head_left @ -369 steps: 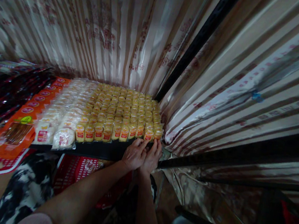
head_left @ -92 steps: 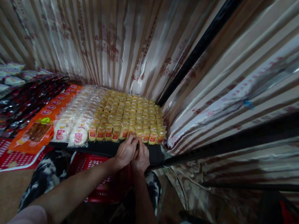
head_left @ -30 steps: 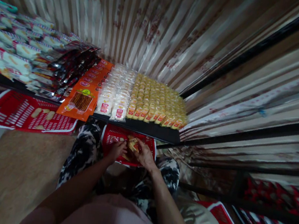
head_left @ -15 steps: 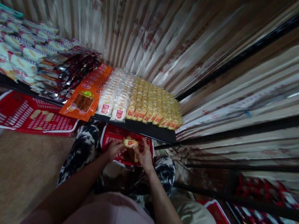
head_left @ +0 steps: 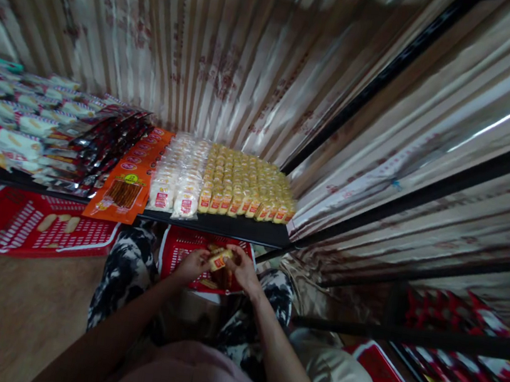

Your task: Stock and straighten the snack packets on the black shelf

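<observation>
Head view: the person is crouching in front of a low black shelf [head_left: 231, 228], both hands meeting over a red basket [head_left: 181, 245] that is sitting under the shelf edge. The left hand [head_left: 191, 264] and the right hand [head_left: 244, 270] are together holding a small yellow snack pack [head_left: 219, 259] w/ a red label; the fingers of both hands are curled shut around its ends, left ones on the near-left end, right ones on the far-right end. The pack is hanging just above the basket, between the two hands, tilted a bit. More loose packs seem to be lying in the basket under the right fingers, too dim to count.

Beyond the fingers, up on the shelf, rows of matching yellow packs [head_left: 246, 183] are standing tight; left of those, white packs [head_left: 176, 173], then an orange pack [head_left: 125, 188].

Handling, as a judgement: the pack looks light, soft inside, w/ slick crinkly film, prob. easy to crush. Best held lightly by the short ends or side seams, not squeezed across the middle.
</observation>
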`<action>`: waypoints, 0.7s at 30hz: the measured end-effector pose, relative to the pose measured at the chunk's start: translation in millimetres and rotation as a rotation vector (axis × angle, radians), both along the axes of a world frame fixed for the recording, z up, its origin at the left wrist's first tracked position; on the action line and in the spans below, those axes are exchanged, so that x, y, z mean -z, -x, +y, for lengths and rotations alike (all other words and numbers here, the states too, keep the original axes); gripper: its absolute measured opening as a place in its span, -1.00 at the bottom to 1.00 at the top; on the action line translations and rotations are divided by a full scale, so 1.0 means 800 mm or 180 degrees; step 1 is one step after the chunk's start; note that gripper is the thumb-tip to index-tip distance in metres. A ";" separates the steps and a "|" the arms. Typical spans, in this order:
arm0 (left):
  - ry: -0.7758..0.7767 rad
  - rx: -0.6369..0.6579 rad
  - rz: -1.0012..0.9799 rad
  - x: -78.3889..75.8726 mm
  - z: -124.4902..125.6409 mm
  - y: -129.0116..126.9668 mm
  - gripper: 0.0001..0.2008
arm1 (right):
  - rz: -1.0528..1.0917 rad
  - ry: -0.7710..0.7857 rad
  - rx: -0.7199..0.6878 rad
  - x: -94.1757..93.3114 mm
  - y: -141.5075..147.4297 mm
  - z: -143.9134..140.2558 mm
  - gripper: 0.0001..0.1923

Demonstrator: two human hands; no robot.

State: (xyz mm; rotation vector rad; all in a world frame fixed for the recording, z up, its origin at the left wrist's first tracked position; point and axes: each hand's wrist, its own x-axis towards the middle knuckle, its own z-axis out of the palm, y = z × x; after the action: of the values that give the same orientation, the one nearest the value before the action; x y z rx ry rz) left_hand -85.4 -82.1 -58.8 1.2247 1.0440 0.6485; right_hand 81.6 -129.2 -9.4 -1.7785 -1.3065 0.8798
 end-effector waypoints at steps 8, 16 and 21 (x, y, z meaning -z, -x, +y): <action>-0.1175 0.0660 0.0767 -0.055 0.014 -0.026 -0.76 | 0.0262 -0.0242 -0.0112 -0.009 -0.020 0.020 -0.57; -0.1299 -0.0061 0.0693 -0.074 0.046 -0.092 -0.80 | 0.0823 -0.0683 0.0672 -0.001 -0.030 0.036 -0.62; -0.1425 -0.0062 0.0944 -0.097 0.061 -0.127 -0.74 | 0.0677 -0.0755 0.0889 -0.011 -0.049 0.051 -0.65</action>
State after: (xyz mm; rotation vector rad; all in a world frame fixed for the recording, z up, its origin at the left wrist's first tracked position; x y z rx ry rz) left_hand 16.3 -33.2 19.0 1.7416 1.1935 0.7564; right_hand 120.7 -88.1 -0.5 -1.5854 -0.9555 0.7042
